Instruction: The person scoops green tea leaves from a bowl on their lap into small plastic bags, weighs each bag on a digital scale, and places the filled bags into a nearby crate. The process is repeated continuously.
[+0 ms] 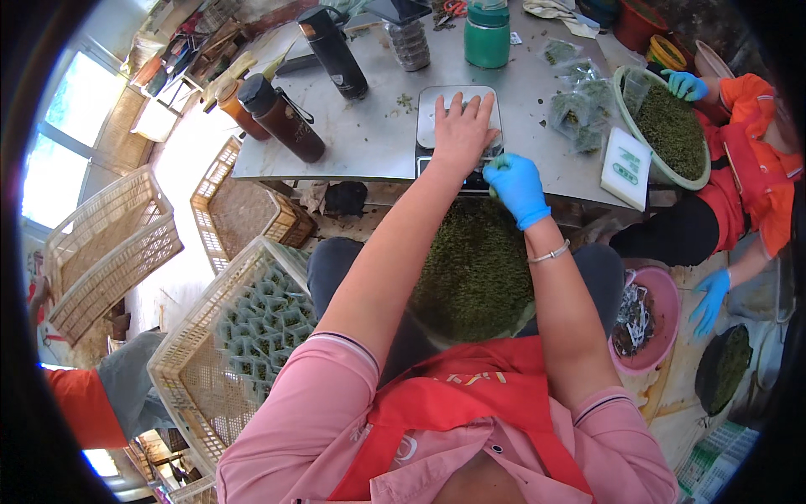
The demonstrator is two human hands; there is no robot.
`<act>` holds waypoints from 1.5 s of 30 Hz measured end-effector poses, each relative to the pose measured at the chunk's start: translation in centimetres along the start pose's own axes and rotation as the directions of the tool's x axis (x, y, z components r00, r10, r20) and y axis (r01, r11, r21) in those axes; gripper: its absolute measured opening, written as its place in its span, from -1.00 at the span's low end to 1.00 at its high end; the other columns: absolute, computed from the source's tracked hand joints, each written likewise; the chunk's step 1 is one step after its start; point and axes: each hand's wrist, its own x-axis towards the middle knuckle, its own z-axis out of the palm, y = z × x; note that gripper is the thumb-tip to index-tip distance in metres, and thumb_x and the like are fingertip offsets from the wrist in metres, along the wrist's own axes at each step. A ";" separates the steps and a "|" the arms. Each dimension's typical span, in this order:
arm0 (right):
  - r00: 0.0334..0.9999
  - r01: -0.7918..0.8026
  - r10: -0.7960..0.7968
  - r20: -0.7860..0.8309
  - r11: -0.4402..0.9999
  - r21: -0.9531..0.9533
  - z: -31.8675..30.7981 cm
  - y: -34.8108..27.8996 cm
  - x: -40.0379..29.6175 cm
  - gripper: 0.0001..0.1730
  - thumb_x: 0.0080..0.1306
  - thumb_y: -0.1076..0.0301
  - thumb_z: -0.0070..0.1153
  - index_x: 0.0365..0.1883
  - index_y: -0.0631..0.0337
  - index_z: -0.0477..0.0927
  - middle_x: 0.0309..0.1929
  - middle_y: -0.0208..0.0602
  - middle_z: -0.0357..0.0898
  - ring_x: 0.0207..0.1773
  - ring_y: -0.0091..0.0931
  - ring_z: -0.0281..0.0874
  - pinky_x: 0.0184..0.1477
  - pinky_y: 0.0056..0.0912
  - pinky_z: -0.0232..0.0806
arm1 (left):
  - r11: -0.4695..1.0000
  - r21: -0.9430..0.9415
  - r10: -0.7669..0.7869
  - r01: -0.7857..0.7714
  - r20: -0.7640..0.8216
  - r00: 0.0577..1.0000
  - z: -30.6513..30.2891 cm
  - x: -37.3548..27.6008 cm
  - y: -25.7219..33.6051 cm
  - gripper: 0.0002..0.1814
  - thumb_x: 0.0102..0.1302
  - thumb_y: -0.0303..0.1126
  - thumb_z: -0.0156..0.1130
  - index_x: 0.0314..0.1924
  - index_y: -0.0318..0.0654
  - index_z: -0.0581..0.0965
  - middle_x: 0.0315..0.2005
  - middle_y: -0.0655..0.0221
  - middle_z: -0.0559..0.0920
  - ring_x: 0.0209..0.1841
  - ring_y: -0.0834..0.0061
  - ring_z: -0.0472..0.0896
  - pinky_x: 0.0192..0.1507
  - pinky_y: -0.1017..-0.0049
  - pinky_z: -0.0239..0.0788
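My bare left hand (463,129) is spread with its fingers apart over the pan of a digital kitchen scale (428,101). Some small green bits show between the fingers; what lies under the palm is hidden. My right hand (516,186), in a blue glove, has its fingers curled at the scale's front right corner, with a bit of green at the fingertips. Below the table edge, between my knees, stands a large round container of small green buds or leaves (472,271). Filled clear plastic bags (579,101) lie on the metal table (378,138), right of the scale.
Bottles (334,57) stand at the table's back left, a green jar (487,38) behind the scale. A white block (626,167) lies near a co-worker's basin (670,132). A plastic crate (189,353) with filled bags (267,327) is at left, a pink basin (667,315) at right.
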 end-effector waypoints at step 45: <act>0.874 0.484 -0.316 0.370 0.496 -0.721 8.9 -8.9 -3.6 -0.61 0.14 0.45 0.00 -0.01 0.08 0.53 0.13 -0.20 0.44 -0.19 -0.17 0.56 -0.19 -0.20 0.44 | 0.795 -0.296 -0.505 0.530 0.162 0.848 -6.8 -13.3 -6.3 -0.36 -0.04 -0.21 0.37 0.10 -0.10 0.40 -0.41 0.25 0.62 -0.34 0.16 0.60 -0.33 0.28 0.41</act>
